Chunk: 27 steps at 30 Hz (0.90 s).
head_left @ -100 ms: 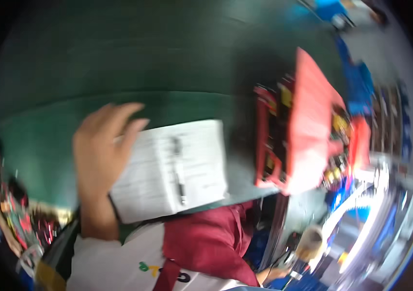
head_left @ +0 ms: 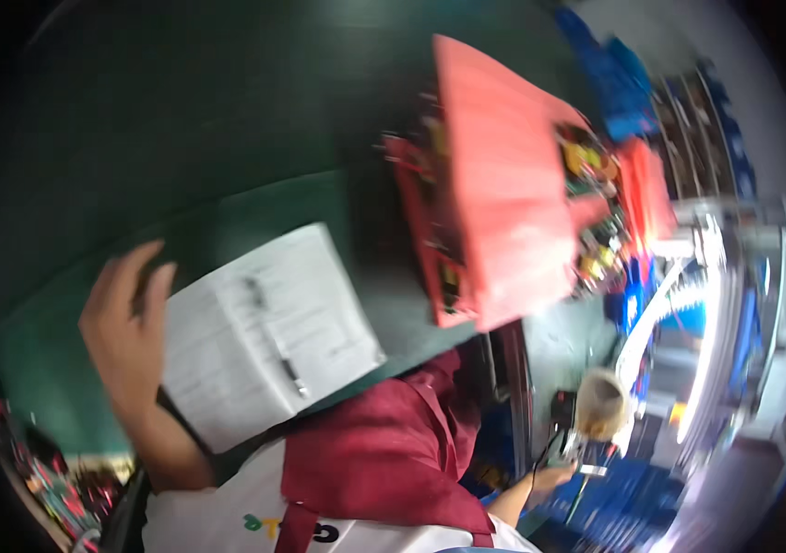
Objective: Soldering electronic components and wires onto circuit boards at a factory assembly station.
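Note:
An open notebook point(head_left: 319, 286) with handwriting lies on the green tabletop, and a pen point(head_left: 289, 364) rests across its pages. My left hand point(head_left: 125, 323) is beside the notebook's left edge. Its fingers are curved and spread apart, with nothing between them; motion smears them a little. At the lower right, my right hand point(head_left: 551, 481) is closed around a small grey-green device point(head_left: 566, 450), whose kind I cannot make out. Just beyond that hand is a beige cup-shaped thing point(head_left: 601, 407).
Red bins point(head_left: 508, 194) holding several dark and yellow parts stand on the green table point(head_left: 254, 207), right of the notebook. A bright curved light strip point(head_left: 702, 341) and shelves point(head_left: 692, 138) are at the right. Colourful small items point(head_left: 52, 488) sit at the lower left.
My view has turned, so the notebook, bins and my left hand appear farther left. My right hand with the device shows more fully. The notebook and pen keep their places relative to each other.

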Motion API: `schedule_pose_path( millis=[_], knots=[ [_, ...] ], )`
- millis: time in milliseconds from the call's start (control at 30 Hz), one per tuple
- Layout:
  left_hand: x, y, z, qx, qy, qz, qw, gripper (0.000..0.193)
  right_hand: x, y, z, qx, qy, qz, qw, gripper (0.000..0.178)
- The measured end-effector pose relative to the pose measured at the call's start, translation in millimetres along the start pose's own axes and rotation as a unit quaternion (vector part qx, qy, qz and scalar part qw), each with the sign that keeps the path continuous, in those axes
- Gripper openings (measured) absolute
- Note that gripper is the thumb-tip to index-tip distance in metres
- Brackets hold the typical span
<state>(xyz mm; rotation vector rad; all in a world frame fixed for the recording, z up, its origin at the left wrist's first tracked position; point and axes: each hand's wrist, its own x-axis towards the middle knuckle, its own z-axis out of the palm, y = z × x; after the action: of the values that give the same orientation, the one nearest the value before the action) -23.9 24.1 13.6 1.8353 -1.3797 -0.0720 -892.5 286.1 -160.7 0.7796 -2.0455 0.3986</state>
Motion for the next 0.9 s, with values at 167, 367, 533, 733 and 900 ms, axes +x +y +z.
schedule_pose_path(
  millis=[167, 367, 533, 733, 900],
  knots=[
    [-26.6, 48.3, 35.5, 0.011, -0.028, 0.073, 0.997, 0.022, 24.4, 45.4, -17.9, -0.018, 0.021, 0.055, 0.998, 0.036],
    [-67.3, 74.3, 70.6, -0.012, -0.059, -0.028, 0.998, 0.032, 88.2, 101.1, -19.2, 0.035, 0.044, 0.025, 0.998, 0.038],
    [-77.8, 112.6, 69.3, 0.016, -0.059, -0.050, 0.997, 0.034, 124.2, 141.6, -8.2, 0.065, 0.036, 0.053, 0.996, 0.042],
    [-60.4, 293.3, 48.7, 0.180, 0.036, 0.110, 0.977, 0.032, 159.7, 201.5, 18.3, 0.093, 0.044, 0.065, 0.993, 0.045],
    [-97.2, 578.7, 158.1, -0.016, -0.198, 0.362, 0.910, 0.017, 184.3, 276.4, 28.5, 0.081, 0.059, 0.071, 0.992, 0.040]
  ],
)
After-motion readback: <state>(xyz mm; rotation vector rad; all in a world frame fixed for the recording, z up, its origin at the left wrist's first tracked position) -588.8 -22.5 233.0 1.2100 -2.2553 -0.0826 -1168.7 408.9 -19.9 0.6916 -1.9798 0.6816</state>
